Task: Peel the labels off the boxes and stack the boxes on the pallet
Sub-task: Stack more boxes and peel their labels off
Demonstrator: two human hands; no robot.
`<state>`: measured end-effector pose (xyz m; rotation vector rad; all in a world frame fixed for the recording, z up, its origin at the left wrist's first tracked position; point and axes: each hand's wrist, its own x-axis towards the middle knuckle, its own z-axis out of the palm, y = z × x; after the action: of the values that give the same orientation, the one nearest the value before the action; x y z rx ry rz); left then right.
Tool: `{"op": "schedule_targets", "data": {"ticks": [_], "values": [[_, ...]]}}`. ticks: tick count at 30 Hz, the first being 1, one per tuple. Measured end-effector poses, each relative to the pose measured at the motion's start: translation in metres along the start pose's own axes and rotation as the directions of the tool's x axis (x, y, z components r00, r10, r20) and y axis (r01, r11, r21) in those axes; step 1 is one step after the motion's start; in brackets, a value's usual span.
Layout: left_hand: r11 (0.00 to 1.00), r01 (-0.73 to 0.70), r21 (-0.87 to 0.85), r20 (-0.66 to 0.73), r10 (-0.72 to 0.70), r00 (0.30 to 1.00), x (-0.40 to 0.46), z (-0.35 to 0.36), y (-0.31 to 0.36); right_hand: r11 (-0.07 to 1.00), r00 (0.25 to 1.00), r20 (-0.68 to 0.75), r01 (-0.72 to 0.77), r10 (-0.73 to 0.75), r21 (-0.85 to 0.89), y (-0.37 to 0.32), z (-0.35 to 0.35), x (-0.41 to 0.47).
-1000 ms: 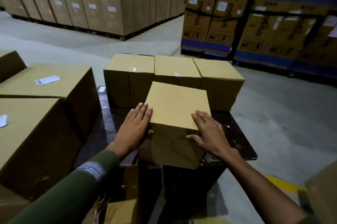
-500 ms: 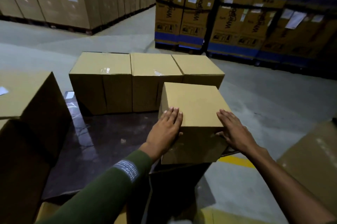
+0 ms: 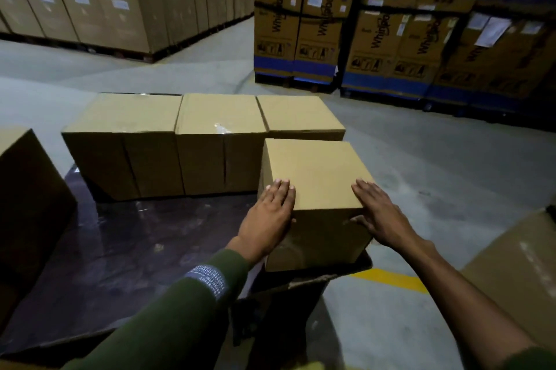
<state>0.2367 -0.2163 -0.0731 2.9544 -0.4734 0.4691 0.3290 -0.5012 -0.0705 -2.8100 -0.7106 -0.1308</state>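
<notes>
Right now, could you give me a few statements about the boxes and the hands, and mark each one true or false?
1. Both hands rest on the near box. True.
2. Three boxes stand in a row behind it. True.
3. The left hand holds a peeled label. False: its fingers lie flat on the box.
4. The near box sits at the pallet's left end. False: right end.
5. The right hand has straight fingers. True.

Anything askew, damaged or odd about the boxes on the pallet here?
Only the brown cardboard box under both hands: it sits at the dark pallet's near right corner, slightly turned against the three-box row behind. No visible damage.
</notes>
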Motion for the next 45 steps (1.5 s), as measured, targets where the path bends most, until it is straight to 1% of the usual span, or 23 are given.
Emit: {"op": "schedule_targets", "data": {"ticks": [4,6,15,23,29,38,45], "values": [[0.996,0.083,0.022,-0.039,-0.082,0.996,0.019,0.012,0.020,0.998,0.998,-0.009,0.062,-0.062,0.027,0.031,0.000,0.013],[0.992,0.120,0.037,-0.024,-0.119,0.993,0.025,0.016,0.027,0.995,0.996,-0.018,0.092,-0.091,0.043,0.041,0.000,0.019],[0.982,0.172,0.074,-0.030,-0.171,0.985,0.047,0.024,0.038,0.988,0.990,-0.026,0.139,-0.137,0.074,0.065,0.001,0.042],[0.982,0.170,0.086,-0.022,-0.168,0.986,0.054,0.030,0.037,0.984,0.986,-0.034,0.163,-0.161,0.073,0.077,0.004,0.054],[0.981,0.162,0.103,-0.043,-0.158,0.986,0.054,0.029,0.033,0.984,0.986,-0.055,0.164,-0.160,0.068,0.076,0.006,0.056],[0.985,0.143,0.098,-0.016,-0.142,0.990,0.057,0.031,0.022,0.990,0.990,-0.044,0.134,-0.132,0.047,0.073,0.005,0.060],[0.984,0.157,0.087,-0.028,-0.155,0.987,0.059,0.032,0.021,0.991,0.991,-0.035,0.127,-0.125,0.048,0.071,0.004,0.061]]}}
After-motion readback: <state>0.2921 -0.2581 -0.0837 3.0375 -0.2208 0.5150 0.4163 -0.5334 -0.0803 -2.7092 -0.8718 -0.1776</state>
